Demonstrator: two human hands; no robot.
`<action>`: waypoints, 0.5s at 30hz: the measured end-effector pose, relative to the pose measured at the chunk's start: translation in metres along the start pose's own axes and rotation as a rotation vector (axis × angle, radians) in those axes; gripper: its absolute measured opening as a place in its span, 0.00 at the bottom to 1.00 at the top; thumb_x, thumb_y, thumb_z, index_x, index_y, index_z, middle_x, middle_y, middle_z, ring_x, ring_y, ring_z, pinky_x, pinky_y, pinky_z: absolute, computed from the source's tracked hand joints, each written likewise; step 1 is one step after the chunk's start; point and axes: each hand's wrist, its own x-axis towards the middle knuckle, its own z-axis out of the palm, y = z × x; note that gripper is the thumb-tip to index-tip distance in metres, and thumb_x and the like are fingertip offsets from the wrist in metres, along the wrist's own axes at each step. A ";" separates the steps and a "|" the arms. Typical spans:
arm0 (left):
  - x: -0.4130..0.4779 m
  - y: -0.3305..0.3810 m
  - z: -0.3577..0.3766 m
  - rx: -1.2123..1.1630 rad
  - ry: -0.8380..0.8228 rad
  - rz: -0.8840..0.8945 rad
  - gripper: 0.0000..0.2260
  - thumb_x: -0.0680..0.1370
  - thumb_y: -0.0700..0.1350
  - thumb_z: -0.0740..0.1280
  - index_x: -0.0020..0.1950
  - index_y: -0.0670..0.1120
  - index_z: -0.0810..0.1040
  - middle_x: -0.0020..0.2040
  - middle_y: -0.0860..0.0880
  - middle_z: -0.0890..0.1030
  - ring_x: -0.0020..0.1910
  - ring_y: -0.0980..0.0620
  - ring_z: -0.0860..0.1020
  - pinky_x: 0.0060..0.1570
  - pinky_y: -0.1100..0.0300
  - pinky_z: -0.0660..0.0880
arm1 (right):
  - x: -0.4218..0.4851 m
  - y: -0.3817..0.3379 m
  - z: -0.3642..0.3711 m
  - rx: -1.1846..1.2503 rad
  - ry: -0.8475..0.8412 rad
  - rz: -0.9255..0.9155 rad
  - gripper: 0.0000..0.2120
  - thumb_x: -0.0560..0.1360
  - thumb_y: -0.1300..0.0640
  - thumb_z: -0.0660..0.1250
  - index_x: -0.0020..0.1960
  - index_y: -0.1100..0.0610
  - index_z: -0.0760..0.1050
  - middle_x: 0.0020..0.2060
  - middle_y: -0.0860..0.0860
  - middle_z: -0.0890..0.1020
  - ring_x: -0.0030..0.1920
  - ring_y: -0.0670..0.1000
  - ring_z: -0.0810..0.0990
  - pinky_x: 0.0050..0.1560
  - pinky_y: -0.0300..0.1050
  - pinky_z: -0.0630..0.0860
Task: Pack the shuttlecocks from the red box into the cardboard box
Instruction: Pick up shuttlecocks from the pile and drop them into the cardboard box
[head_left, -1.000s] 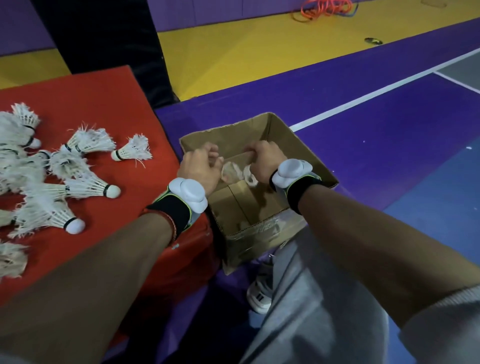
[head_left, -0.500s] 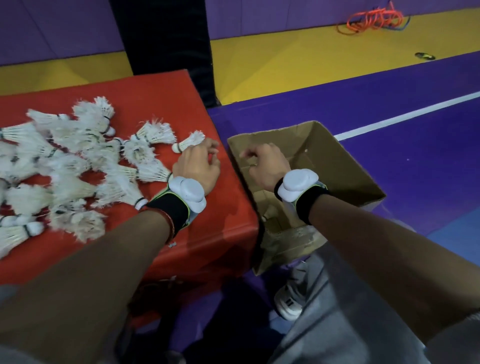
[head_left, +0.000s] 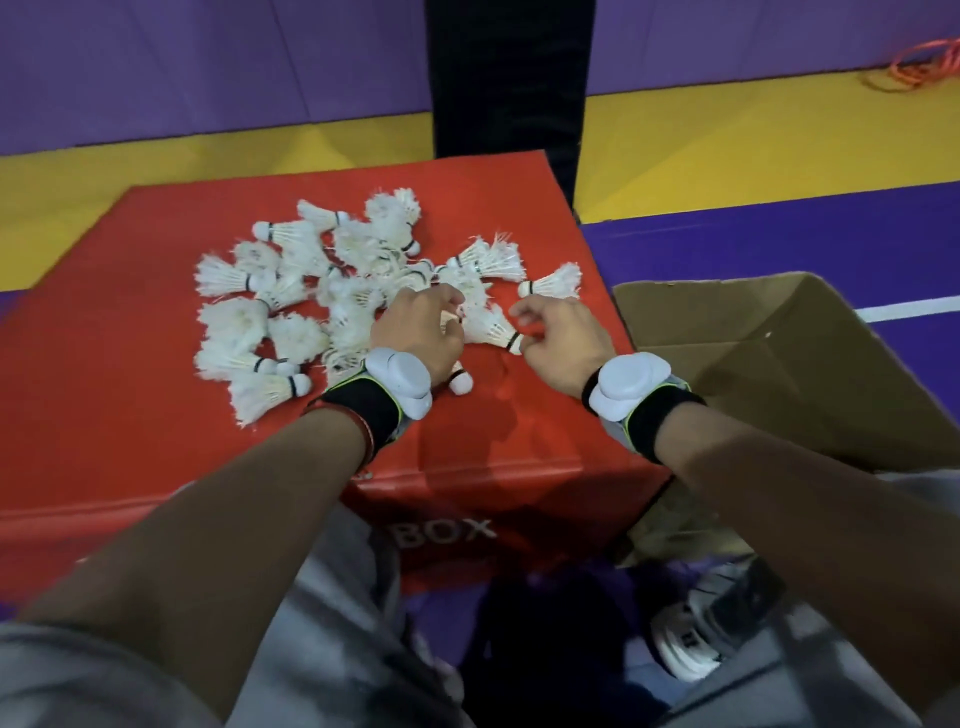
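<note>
Several white feather shuttlecocks (head_left: 291, 291) lie in a loose pile on top of the red box (head_left: 130, 364). My left hand (head_left: 418, 332) is at the pile's right edge, its fingers curled down around a shuttlecock whose cork (head_left: 460, 383) sticks out beside my wrist. My right hand (head_left: 563, 340) is just to the right and pinches the cork end of another shuttlecock (head_left: 488, 327) that lies between the two hands. One shuttlecock (head_left: 553, 283) lies alone just beyond my right fingers. The open cardboard box (head_left: 810, 374) stands on the floor, right of the red box.
A black padded post (head_left: 504, 78) rises behind the red box. The floor is purple and yellow with a white line (head_left: 914, 310). An orange cord (head_left: 924, 62) lies far right. My knees and a white shoe (head_left: 685, 639) are below.
Both hands left the cardboard box, moved left over the red box and reached the pile. The view swung left with them, so the pile is now central.
</note>
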 end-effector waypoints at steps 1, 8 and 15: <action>-0.004 -0.007 -0.003 0.003 -0.015 -0.019 0.15 0.77 0.49 0.62 0.62 0.57 0.75 0.58 0.49 0.79 0.57 0.46 0.76 0.47 0.56 0.73 | 0.002 -0.004 0.006 -0.007 -0.015 -0.011 0.20 0.70 0.58 0.66 0.60 0.45 0.76 0.49 0.41 0.81 0.58 0.50 0.76 0.55 0.52 0.78; -0.022 -0.032 -0.022 0.032 -0.196 0.117 0.20 0.69 0.60 0.61 0.59 0.57 0.79 0.59 0.50 0.80 0.61 0.45 0.73 0.55 0.48 0.74 | 0.011 -0.022 0.026 -0.101 -0.023 0.016 0.30 0.68 0.53 0.69 0.69 0.49 0.69 0.63 0.50 0.75 0.65 0.56 0.72 0.57 0.55 0.76; -0.031 -0.042 -0.039 0.092 -0.313 0.132 0.24 0.71 0.55 0.71 0.66 0.59 0.73 0.63 0.53 0.76 0.63 0.49 0.71 0.55 0.50 0.74 | 0.020 -0.024 0.037 -0.246 -0.023 0.048 0.28 0.72 0.56 0.70 0.70 0.53 0.67 0.64 0.54 0.75 0.66 0.60 0.69 0.56 0.53 0.73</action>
